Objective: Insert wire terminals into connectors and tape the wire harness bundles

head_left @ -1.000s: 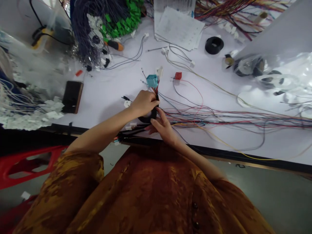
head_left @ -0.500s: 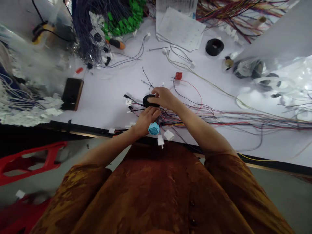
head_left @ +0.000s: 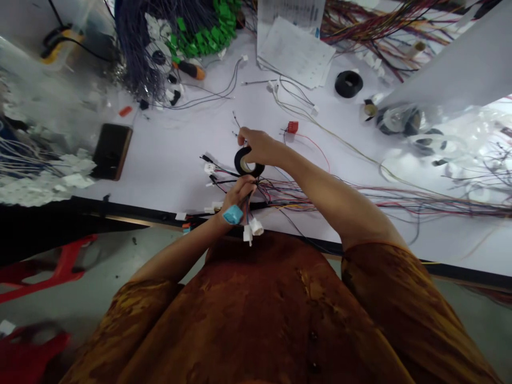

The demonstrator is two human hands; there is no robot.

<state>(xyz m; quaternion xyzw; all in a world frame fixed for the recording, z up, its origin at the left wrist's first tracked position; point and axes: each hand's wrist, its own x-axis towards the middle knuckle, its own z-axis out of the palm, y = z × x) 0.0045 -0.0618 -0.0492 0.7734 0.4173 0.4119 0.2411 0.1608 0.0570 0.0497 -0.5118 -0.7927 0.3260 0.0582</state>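
Observation:
My left hand (head_left: 237, 193) is closed around a bundle of coloured wires (head_left: 280, 193) near the table's front edge. A blue connector (head_left: 232, 214) and two white connectors (head_left: 253, 228) hang from the bundle below that hand. My right hand (head_left: 260, 146) grips a roll of black tape (head_left: 246, 162) just beyond the left hand, with the roll held close to the bundle. The wires run off to the right across the white table (head_left: 180, 144).
A dark phone (head_left: 111, 151) lies at the left. A red connector (head_left: 292, 127), a second black tape roll (head_left: 349, 84), papers (head_left: 296, 50), green connectors (head_left: 202, 34), a screwdriver (head_left: 190, 69) and clear plastic bags (head_left: 440, 128) lie farther back. A red stool (head_left: 44, 266) stands at the lower left.
The left hand turned the bundle so the blue connector swung from beyond the hands to the near side. The right hand carried the tape roll from the near side to beyond the bundle.

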